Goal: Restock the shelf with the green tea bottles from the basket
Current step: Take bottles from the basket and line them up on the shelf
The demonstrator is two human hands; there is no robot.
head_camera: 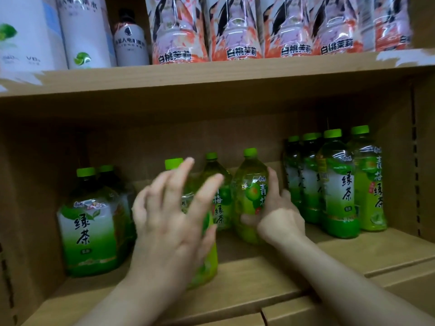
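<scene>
On the lower shelf [270,271], mid-frame in the head view, the right hand [277,215] grasps a green tea bottle [249,184], fingers curled round its side. At its nine o'clock, the left hand [171,220] (blurred) spreads straight fingers, released, before a second bottle [207,267]; a bottle row [339,184] stands at three o'clock

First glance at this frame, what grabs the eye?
Two hands mid-shelf: the right hand grips a green tea bottle, and the left hand spreads open, blurred, before a green-capped bottle. Above, a row of pink-labelled bottles stands on the upper shelf.
</scene>
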